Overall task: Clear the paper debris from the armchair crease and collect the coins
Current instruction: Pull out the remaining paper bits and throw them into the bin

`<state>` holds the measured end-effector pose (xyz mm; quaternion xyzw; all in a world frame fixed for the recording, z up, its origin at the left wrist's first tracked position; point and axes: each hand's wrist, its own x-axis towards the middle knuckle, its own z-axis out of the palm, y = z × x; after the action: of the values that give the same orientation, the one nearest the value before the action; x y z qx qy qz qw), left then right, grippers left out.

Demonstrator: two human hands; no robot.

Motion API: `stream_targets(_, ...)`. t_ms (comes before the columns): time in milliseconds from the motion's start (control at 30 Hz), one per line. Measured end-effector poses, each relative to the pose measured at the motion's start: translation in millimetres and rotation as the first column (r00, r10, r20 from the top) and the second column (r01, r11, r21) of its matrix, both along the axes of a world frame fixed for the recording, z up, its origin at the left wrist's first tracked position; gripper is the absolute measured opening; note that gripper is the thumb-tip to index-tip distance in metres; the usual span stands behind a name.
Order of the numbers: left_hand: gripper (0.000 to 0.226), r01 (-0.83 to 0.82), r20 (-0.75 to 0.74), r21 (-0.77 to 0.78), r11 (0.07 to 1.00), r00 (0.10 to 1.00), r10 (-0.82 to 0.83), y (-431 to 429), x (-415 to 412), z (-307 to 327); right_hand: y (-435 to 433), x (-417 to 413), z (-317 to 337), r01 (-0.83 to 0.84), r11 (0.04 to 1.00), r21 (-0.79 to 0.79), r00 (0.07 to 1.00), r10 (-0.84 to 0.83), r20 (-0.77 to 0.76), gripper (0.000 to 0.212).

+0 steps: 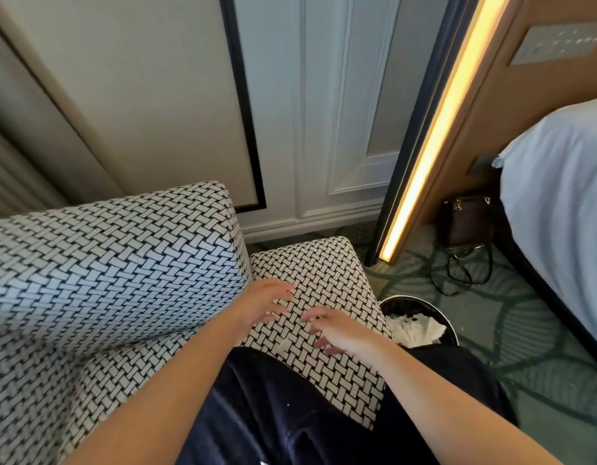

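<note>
The armchair is covered in a black-and-white woven pattern, and its arm runs away from me at the centre. My left hand hovers over that arm with fingers spread and loose, holding nothing. My right hand is beside it, fingers relaxed and pointing left, also holding nothing. A small pale scrap of paper lies on the arm just below my hands. The crease between the backrest and the arm shows as a dark line. No coins are visible.
A round black bin holding crumpled white paper stands on the green carpet right of the chair arm. A dark handbag leans by the lit wall strip. A white-sheeted bed fills the right edge. My dark trousers are below.
</note>
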<state>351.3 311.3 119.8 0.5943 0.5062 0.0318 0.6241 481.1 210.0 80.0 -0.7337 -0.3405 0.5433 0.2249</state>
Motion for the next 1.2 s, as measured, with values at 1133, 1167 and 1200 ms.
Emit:
stream_targets(1133,0.027,0.071,0.012,-0.128,0.989,0.997,-0.070,-20,57,-15,-30,84,-20,0.838,0.534,-0.113,0.451,-0.793,-0.409,0.025)
stream_targets(1167,0.028,0.090,0.007,-0.134,0.987,0.996,-0.090,-24,71,-17,-35,96,-21,0.856,0.502,-0.123,0.421,-0.816,-0.395,0.027)
stream_targets(1200,0.029,0.107,0.002,-0.136,0.985,0.994,-0.108,-27,80,-18,-38,104,-21,0.862,0.493,-0.116,0.423,-0.827,-0.371,0.029)
